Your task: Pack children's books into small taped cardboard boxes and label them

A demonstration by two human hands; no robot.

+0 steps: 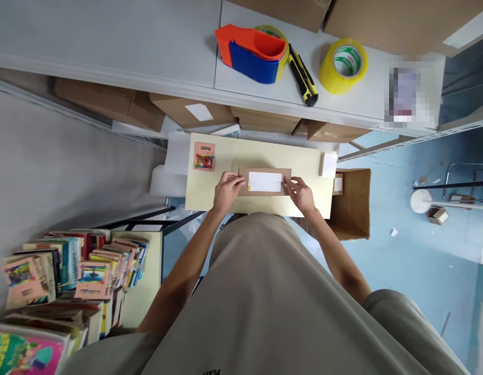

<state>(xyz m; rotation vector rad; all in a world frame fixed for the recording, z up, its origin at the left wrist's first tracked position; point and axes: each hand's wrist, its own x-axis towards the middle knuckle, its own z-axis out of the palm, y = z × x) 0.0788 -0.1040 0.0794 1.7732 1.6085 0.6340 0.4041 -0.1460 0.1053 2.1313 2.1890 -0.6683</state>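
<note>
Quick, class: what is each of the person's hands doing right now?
Left hand: fingers on the left end of the brown cardboard packet, apparently gripping it.
Right hand: fingers on the packet's right end, likewise.

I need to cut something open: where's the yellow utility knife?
In the head view, the yellow utility knife lies on the white shelf at upper centre, between the orange-and-blue tape dispenser and the yellow tape roll.

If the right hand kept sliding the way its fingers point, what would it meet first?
The right hand points leftward along the brown envelope, so it would likely meet the white label first, then the left hand at the other end. Depth is unclear.
</note>
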